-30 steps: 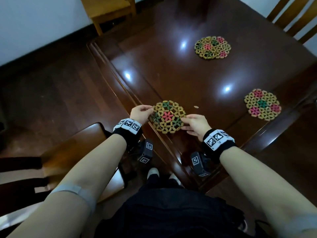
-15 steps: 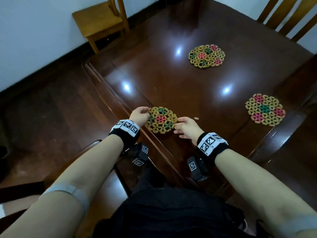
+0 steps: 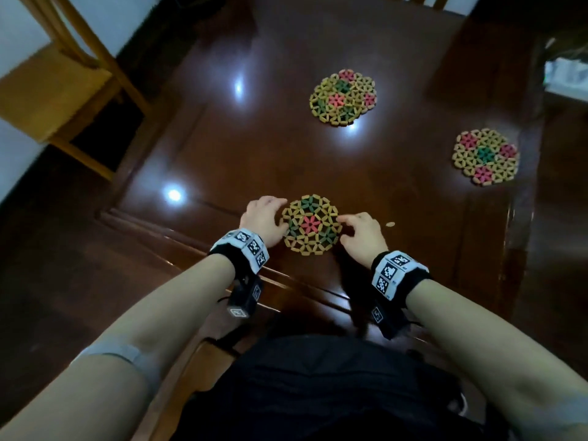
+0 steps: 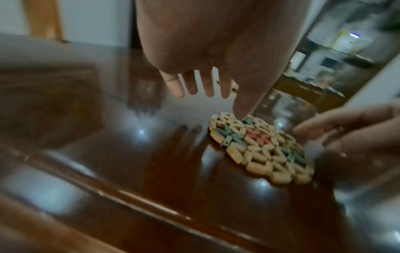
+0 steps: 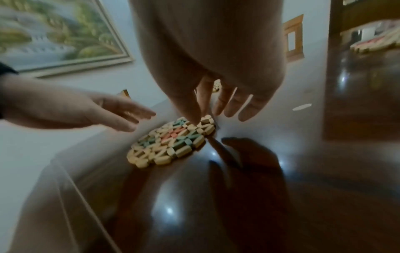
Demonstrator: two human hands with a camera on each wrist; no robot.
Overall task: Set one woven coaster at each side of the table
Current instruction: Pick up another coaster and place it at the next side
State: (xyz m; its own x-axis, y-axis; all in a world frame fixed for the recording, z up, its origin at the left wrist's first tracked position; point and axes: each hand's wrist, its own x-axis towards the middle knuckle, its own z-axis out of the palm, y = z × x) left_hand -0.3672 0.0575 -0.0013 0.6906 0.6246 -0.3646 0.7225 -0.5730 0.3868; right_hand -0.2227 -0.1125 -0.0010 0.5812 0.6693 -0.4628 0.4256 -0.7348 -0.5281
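Now the glossy dark wooden table [image 3: 397,202] carries three round woven coasters; the nearest woven coaster [image 3: 310,225] lies at its near edge, left hand [image 3: 264,218] and right hand [image 3: 359,233] with spread fingers, thumbs touching it.

Black wristbands [image 3: 241,249] with white coded tags

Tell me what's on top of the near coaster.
On the near coaster: the left hand's thumb on its left rim, the right hand's thumb on its right. Its middle is bare; its underside is hidden.
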